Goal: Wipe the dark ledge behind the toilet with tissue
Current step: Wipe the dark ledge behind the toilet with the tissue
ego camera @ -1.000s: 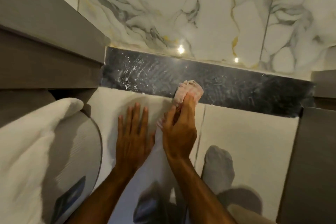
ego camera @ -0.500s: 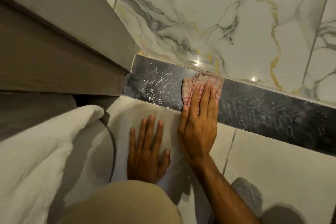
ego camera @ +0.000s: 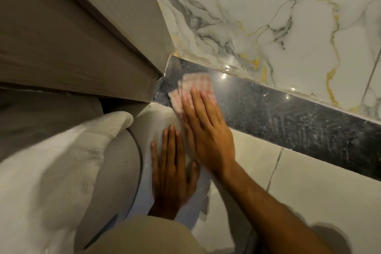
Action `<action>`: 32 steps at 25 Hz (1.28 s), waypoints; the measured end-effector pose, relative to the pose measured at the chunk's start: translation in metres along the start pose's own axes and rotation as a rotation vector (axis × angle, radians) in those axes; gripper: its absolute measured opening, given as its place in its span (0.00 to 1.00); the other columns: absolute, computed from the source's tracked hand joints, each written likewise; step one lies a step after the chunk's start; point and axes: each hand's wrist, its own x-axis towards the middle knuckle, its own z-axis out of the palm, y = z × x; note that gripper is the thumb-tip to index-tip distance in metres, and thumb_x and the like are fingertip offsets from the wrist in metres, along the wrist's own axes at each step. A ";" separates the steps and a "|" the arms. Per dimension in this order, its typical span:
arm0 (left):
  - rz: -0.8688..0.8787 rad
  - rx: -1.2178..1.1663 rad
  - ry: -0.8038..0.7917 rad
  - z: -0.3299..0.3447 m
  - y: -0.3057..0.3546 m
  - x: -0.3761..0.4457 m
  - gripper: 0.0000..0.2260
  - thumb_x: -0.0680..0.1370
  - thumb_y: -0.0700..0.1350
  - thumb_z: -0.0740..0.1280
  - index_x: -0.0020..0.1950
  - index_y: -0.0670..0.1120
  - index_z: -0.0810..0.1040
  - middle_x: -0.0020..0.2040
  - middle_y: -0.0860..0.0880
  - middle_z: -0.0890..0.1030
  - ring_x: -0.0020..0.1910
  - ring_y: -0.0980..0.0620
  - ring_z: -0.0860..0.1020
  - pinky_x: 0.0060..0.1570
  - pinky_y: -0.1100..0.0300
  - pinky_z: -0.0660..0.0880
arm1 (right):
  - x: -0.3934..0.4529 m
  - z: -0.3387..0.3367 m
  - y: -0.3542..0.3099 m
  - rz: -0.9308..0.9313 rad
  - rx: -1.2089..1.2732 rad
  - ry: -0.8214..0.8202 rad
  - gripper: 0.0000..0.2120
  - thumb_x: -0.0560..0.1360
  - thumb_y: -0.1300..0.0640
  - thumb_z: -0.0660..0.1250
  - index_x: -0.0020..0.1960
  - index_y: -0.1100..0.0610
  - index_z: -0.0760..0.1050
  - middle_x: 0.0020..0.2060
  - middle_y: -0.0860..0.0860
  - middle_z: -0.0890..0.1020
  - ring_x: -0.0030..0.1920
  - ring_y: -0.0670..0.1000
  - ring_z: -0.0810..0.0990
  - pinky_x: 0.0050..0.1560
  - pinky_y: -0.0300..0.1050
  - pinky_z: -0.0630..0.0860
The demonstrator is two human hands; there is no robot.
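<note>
1. At the far left a white towel (ego camera: 61,163) lies bunched over a ribbed grey curved fixture (ego camera: 121,163), below a brown wood-grain panel (ego camera: 72,43). Neither bears any brand, label or writing that I can read, and none shows elsewhere in the view.
2. The left hand (ego camera: 171,173) is pressed flat on the pale tiled surface (ego camera: 309,183) below the ledge, fingers spread and holding nothing. It was braced on that tile a second ago too, so it looks like a steadying prop and not part of the wiping.
3. The right hand (ego camera: 204,128) has slid leftward along the dark ledge (ego camera: 288,117) over the last second. Half a second ago it was still clear of the corner; now it sits close to the corner where the ledge meets the brown panel. Its fingers (ego camera: 198,101) lie flat and extended, pressing the pink-checked tissue (ego camera: 195,86) onto the ledge, not pinching it.
4. The tissue is blurred, which suggests a stroke in motion. It covers the ledge's left end, just beside the corner.
5. Directly right of the hand the ledge reads smooth and reflects ceiling lights, while a second ago that stretch was marked with white streaks. My judgement is that the left part is largely clean.
6. Further right the ledge carries pale scuffs and dusty smears, so that stretch probably needs wiping yet.
7. Behind it, the marble wall (ego camera: 268,16) shows grey and gold veining only.
</note>
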 end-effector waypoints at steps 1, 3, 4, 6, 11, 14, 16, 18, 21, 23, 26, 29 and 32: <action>0.004 0.005 -0.008 -0.001 0.001 0.001 0.35 0.89 0.59 0.52 0.90 0.39 0.54 0.91 0.38 0.55 0.90 0.37 0.55 0.89 0.35 0.49 | -0.023 -0.006 0.004 0.027 -0.006 -0.003 0.30 0.90 0.48 0.61 0.88 0.60 0.63 0.88 0.61 0.63 0.89 0.62 0.59 0.89 0.65 0.63; -0.001 0.022 -0.026 -0.003 0.001 0.002 0.35 0.89 0.59 0.50 0.90 0.39 0.54 0.91 0.37 0.56 0.90 0.36 0.56 0.89 0.35 0.51 | -0.036 -0.012 0.015 0.180 -0.098 0.016 0.31 0.90 0.50 0.58 0.90 0.61 0.57 0.90 0.61 0.57 0.90 0.62 0.55 0.91 0.63 0.58; -0.008 0.027 -0.030 -0.004 0.002 0.001 0.35 0.89 0.59 0.50 0.90 0.38 0.54 0.90 0.37 0.56 0.90 0.36 0.57 0.89 0.35 0.51 | -0.021 -0.014 0.015 0.283 -0.118 0.033 0.31 0.91 0.50 0.54 0.90 0.60 0.53 0.90 0.61 0.53 0.91 0.61 0.52 0.92 0.62 0.55; -0.040 0.007 -0.011 -0.004 0.001 0.001 0.35 0.90 0.59 0.50 0.90 0.38 0.54 0.90 0.37 0.56 0.90 0.37 0.56 0.89 0.37 0.51 | 0.031 -0.012 0.007 0.386 -0.097 0.042 0.32 0.92 0.49 0.50 0.91 0.59 0.47 0.91 0.60 0.47 0.92 0.60 0.46 0.93 0.61 0.49; -0.093 -0.002 0.021 -0.006 0.005 0.003 0.34 0.90 0.58 0.50 0.89 0.36 0.56 0.90 0.36 0.55 0.91 0.38 0.54 0.89 0.37 0.54 | 0.021 -0.006 0.013 -0.321 -0.137 -0.168 0.31 0.90 0.49 0.52 0.91 0.57 0.53 0.91 0.58 0.55 0.91 0.60 0.53 0.91 0.62 0.58; -0.089 0.041 -0.004 -0.008 0.004 0.003 0.35 0.89 0.58 0.51 0.89 0.36 0.54 0.91 0.36 0.54 0.91 0.38 0.53 0.89 0.37 0.54 | -0.028 -0.020 0.051 -0.292 -0.175 -0.153 0.31 0.90 0.47 0.51 0.90 0.58 0.55 0.90 0.58 0.57 0.91 0.60 0.55 0.90 0.65 0.61; -0.095 0.061 -0.020 -0.010 0.004 0.003 0.35 0.89 0.59 0.50 0.90 0.37 0.54 0.91 0.37 0.54 0.90 0.37 0.55 0.88 0.36 0.56 | -0.006 -0.020 0.048 0.005 -0.171 -0.071 0.32 0.91 0.48 0.49 0.91 0.59 0.49 0.91 0.60 0.50 0.92 0.59 0.49 0.91 0.64 0.57; -0.106 0.041 -0.020 -0.010 0.004 0.006 0.35 0.89 0.60 0.49 0.89 0.37 0.56 0.90 0.36 0.56 0.90 0.37 0.57 0.88 0.37 0.58 | 0.040 -0.010 0.021 0.234 -0.140 0.041 0.33 0.91 0.48 0.50 0.91 0.60 0.46 0.91 0.61 0.48 0.92 0.60 0.47 0.93 0.62 0.51; -0.096 0.029 -0.012 -0.016 0.001 0.002 0.35 0.90 0.61 0.49 0.87 0.36 0.61 0.88 0.35 0.61 0.88 0.36 0.61 0.87 0.37 0.62 | 0.041 0.009 -0.013 -0.022 -0.102 -0.041 0.32 0.91 0.49 0.54 0.91 0.58 0.50 0.91 0.60 0.53 0.91 0.60 0.49 0.93 0.60 0.48; -0.073 0.077 0.002 -0.020 -0.004 -0.002 0.33 0.91 0.59 0.49 0.85 0.34 0.64 0.86 0.33 0.65 0.86 0.34 0.64 0.82 0.34 0.69 | -0.013 0.009 -0.007 -0.257 -0.063 -0.091 0.29 0.90 0.49 0.56 0.89 0.55 0.58 0.89 0.59 0.61 0.90 0.59 0.56 0.92 0.60 0.55; -0.123 0.055 -0.021 -0.023 -0.006 -0.005 0.33 0.88 0.57 0.53 0.86 0.34 0.63 0.87 0.34 0.63 0.87 0.35 0.62 0.83 0.34 0.67 | -0.061 -0.007 0.023 -0.189 -0.102 -0.068 0.29 0.91 0.48 0.52 0.89 0.59 0.60 0.88 0.59 0.63 0.90 0.61 0.59 0.87 0.65 0.66; -0.113 0.036 -0.035 -0.021 -0.008 -0.005 0.34 0.89 0.58 0.49 0.87 0.35 0.60 0.88 0.35 0.61 0.88 0.36 0.60 0.86 0.36 0.62 | 0.002 -0.003 0.008 0.177 -0.121 0.000 0.32 0.90 0.48 0.49 0.91 0.59 0.49 0.91 0.60 0.50 0.92 0.59 0.49 0.92 0.62 0.53; -0.103 0.019 -0.010 -0.016 -0.011 -0.007 0.34 0.90 0.60 0.48 0.87 0.35 0.62 0.88 0.34 0.62 0.88 0.36 0.60 0.88 0.40 0.58 | 0.038 0.012 -0.031 0.075 -0.072 -0.078 0.33 0.91 0.46 0.50 0.91 0.58 0.49 0.91 0.60 0.51 0.92 0.60 0.49 0.93 0.61 0.48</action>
